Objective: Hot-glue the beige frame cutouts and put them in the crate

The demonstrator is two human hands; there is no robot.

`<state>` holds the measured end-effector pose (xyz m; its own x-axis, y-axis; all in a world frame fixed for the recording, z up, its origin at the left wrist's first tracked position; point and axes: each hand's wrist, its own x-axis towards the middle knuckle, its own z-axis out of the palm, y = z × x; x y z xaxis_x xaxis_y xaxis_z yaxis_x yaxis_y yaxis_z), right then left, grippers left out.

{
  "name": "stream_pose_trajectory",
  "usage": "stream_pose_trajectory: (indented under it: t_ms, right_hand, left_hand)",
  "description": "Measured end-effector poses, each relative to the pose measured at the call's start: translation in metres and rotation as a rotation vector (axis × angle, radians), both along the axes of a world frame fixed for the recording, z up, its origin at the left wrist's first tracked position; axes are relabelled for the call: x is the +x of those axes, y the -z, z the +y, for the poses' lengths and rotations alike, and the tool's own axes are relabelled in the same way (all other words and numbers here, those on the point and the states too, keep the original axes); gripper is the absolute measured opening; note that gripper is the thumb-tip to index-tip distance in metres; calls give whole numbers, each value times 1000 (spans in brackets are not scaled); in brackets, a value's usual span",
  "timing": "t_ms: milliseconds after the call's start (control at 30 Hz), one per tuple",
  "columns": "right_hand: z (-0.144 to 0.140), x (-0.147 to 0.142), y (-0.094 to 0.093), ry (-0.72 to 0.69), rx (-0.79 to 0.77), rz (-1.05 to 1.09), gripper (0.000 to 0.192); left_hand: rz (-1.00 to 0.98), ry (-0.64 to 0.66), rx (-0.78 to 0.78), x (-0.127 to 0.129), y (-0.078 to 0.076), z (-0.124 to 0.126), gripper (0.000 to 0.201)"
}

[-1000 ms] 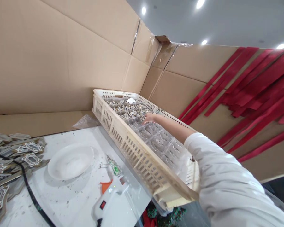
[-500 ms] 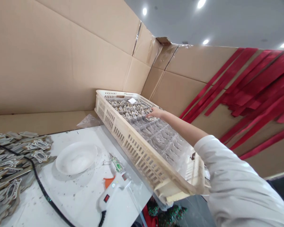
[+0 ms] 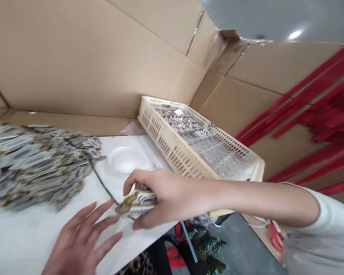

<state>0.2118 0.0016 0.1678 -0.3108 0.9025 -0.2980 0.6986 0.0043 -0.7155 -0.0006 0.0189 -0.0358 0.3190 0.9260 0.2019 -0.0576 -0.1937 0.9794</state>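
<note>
Your right hand (image 3: pixel 163 196) is curled around a small bunch of flat gold-and-white ornaments (image 3: pixel 134 201), thumb underneath and fingers over the top, so the bunch sticks out to the left of your fist. It hangs just above the front edge of the tabletop (image 3: pixel 23 236). Your left hand (image 3: pixel 80 238) is spread wide, palm down, fingers pointing up and right toward the bunch; the fingertips are just beside the ornaments, though you cannot tell whether they touch. It holds nothing.

Behind your right hand, a cream slotted crate (image 3: pixel 172 143) sits tilted at the right end of the tabletop, its near corner jutting past the edge. Inside it lies a clear plastic insert with rows of pockets, the far pockets filled with more small ornaments, the near ones looking bare. A white plate (image 3: pixel 126 160) rests on the tabletop just left of the crate. A black cable (image 3: pixel 99 179) runs from the pile toward your hands and passes under the bunch.

On the left, a big heap of grey-and-gold cutouts (image 3: pixel 31 160) covers the tabletop. Cardboard walls (image 3: pixel 88 57) stand behind everything, with red ribbons (image 3: pixel 318 103) hanging across the right-hand panel. Below the tabletop edge, small green tree decorations (image 3: pixel 209 244) lie on the floor.
</note>
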Motion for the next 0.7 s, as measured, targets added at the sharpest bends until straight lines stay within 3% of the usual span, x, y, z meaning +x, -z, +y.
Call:
stream_pose_trajectory:
  t_ms: [67, 167, 300, 400, 700]
  right_hand:
    - [0, -24, 15, -150, -25, -124, 45]
    - [4, -46, 49, -298, 64, -285, 46]
    - [4, -62, 98, -388, 184, -383, 49]
    - [1, -71, 124, -380, 258, -383, 42]
    - [7, -80, 158, -281, 416, -269, 36]
  left_hand:
    - [-79, 28, -149, -3, -14, -15, 66]
    - [7, -30, -152, -10, -26, -26, 66]
    - [378, -48, 51, -32, -16, -20, 54]
    - [563, -51, 289, -45, -9, -12, 45]
    - [813, -208, 753, -53, 2, -6, 35]
